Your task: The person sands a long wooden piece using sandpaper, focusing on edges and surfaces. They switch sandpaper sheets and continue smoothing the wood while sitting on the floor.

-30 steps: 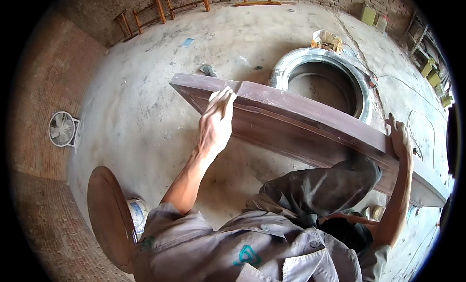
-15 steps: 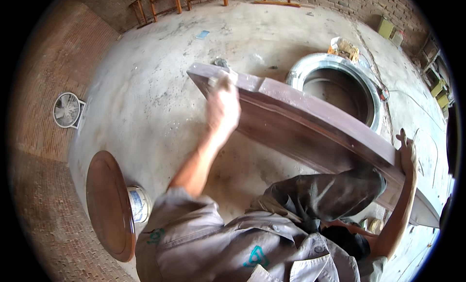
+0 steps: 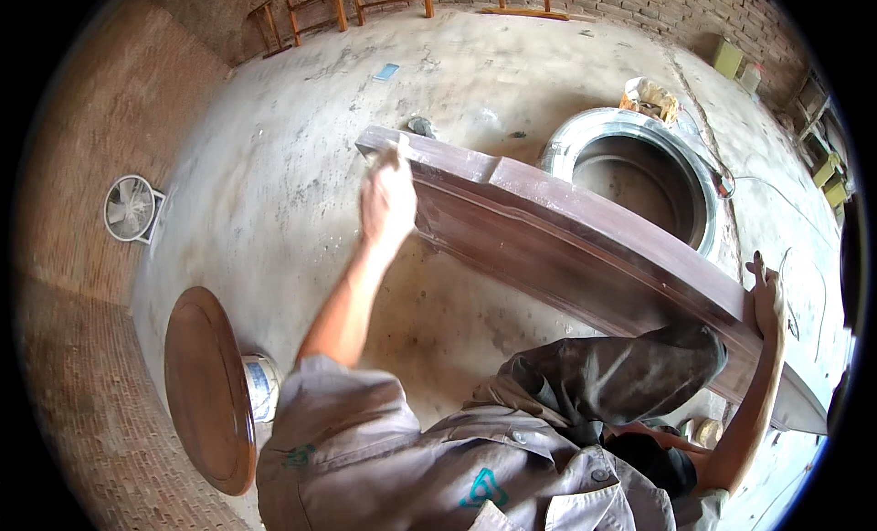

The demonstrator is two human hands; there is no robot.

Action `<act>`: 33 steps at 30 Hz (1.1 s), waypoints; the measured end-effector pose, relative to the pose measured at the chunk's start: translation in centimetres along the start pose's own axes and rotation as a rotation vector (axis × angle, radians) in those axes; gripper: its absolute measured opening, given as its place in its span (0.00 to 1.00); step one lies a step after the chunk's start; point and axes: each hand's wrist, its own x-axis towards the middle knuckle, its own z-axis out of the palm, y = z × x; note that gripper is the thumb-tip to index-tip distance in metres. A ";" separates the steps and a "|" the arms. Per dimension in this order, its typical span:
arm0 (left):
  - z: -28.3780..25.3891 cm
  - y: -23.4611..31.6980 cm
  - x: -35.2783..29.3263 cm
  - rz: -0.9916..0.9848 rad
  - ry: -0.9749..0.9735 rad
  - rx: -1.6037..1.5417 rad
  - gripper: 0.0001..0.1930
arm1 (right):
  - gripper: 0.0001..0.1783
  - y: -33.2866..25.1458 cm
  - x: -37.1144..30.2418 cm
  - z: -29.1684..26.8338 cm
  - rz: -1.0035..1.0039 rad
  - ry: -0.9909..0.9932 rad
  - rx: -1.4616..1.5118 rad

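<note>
A long, dark reddish-brown wooden panel (image 3: 585,211) with a moulded face lies slanted in front of me, its edge turned up and streaked with pale dust. My left hand (image 3: 388,202) is closed at the panel's far left end, pressing a small pale pad (image 3: 402,146) against the top edge. Most of the pad is hidden by the fingers. On the right, my right hand (image 3: 768,303) grips the panel's upper edge, with one finger sticking up. My bent knee (image 3: 630,367) in dark trousers is against the panel's near side.
Behind the panel stands a big round tyre-like ring (image 3: 630,120), with an open carton (image 3: 650,100) beyond it. A round brown tabletop (image 3: 208,389) leans by a white bucket (image 3: 262,385) at left. A white fan (image 3: 130,208) stands near the brick wall. Wooden frames (image 3: 384,1) line the back.
My left hand has slid left along the panel's edge toward its end, with the pad in it. The right hand keeps its place on the panel.
</note>
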 end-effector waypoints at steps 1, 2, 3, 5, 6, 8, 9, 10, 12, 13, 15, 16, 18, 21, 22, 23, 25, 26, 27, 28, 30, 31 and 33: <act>-1.4 -2.0 2.0 -0.084 -0.108 0.213 0.13 | 0.35 0.1 0.2 0.2 -0.041 -0.009 -0.005; -1.7 -4.8 3.8 -0.119 -0.137 0.275 0.13 | 0.35 0.4 0.3 0.4 -0.077 -0.014 -0.011; -2.4 -5.6 5.2 -0.073 -0.130 0.340 0.14 | 0.35 0.2 0.3 0.6 -0.074 -0.016 -0.006; -1.9 -5.9 4.5 -0.121 -0.181 0.352 0.16 | 0.35 -0.4 0.2 1.1 -0.030 -0.022 0.006; -1.2 -1.1 3.0 -0.204 -0.239 0.279 0.18 | 0.36 -0.2 0.2 0.8 0.025 -0.007 0.007; 1.2 -2.7 1.0 0.426 0.248 0.370 0.18 | 0.37 -0.5 0.6 0.4 0.003 0.002 0.011; 1.3 -1.8 1.0 0.333 0.196 0.272 0.17 | 0.37 -0.1 0.4 0.3 0.001 -0.001 -0.004; 0.4 -1.9 1.6 0.087 0.023 0.084 0.17 | 0.38 0.2 0.2 0.2 -0.005 0.006 0.002; -0.8 -6.9 5.2 -0.122 -0.018 0.177 0.17 | 0.39 -0.4 0.2 0.8 -0.039 0.017 0.045; -0.9 -7.1 6.2 -0.249 -0.102 0.214 0.18 | 0.39 -0.8 0.1 1.0 -0.051 0.039 0.036; -0.2 -4.0 5.9 -0.264 -0.188 0.277 0.21 | 0.38 -0.4 -0.7 0.3 -0.029 0.046 -0.005; 0.1 -3.6 5.2 -0.206 -0.072 0.190 0.20 | 0.38 -1.0 -0.7 0.0 -0.029 0.060 -0.005; -0.4 -5.4 4.8 -0.072 -0.003 0.150 0.21 | 0.37 -2.9 -1.9 -0.3 -0.051 0.079 0.016; -1.0 -7.7 8.7 -0.233 -0.196 0.296 0.27 | 0.37 -3.2 -1.7 0.2 -0.098 0.098 0.039; -0.9 -6.3 8.8 -0.272 -0.202 0.248 0.26 | 0.37 -3.0 -1.9 -0.1 -0.084 0.099 0.031; -0.8 -4.9 8.1 -0.312 -0.209 0.199 0.26 | 0.37 -3.0 -2.1 -0.3 -0.070 0.100 0.023; -0.9 -4.3 5.9 -0.250 -0.034 0.100 0.27 | 0.36 -3.7 -2.3 -0.8 -0.029 0.040 0.022; -0.8 -5.0 6.9 -0.226 -0.064 0.135 0.28 | 0.36 -3.8 -2.0 -0.8 -0.048 0.063 0.033; -1.2 -6.0 7.0 -0.215 -0.108 0.171 0.29 | 0.36 -3.5 -1.9 -0.6 -0.066 0.072 0.031; -1.9 -7.2 6.9 -0.210 -0.144 0.211 0.30 | 0.36 -3.2 -1.7 -0.3 -0.095 0.080 0.030; -1.6 -9.6 8.0 -0.222 -0.152 0.214 0.33 | 0.34 -2.4 -1.5 0.4 -0.154 0.133 0.029; -1.7 -10.2 7.9 -0.281 -0.163 0.203 0.33 | 0.34 -2.8 -1.6 0.5 -0.154 0.113 0.024; -1.4 -7.7 6.8 -0.381 -0.118 0.096 0.33 | 0.33 -3.6 -1.9 -0.2 -0.109 0.100 0.010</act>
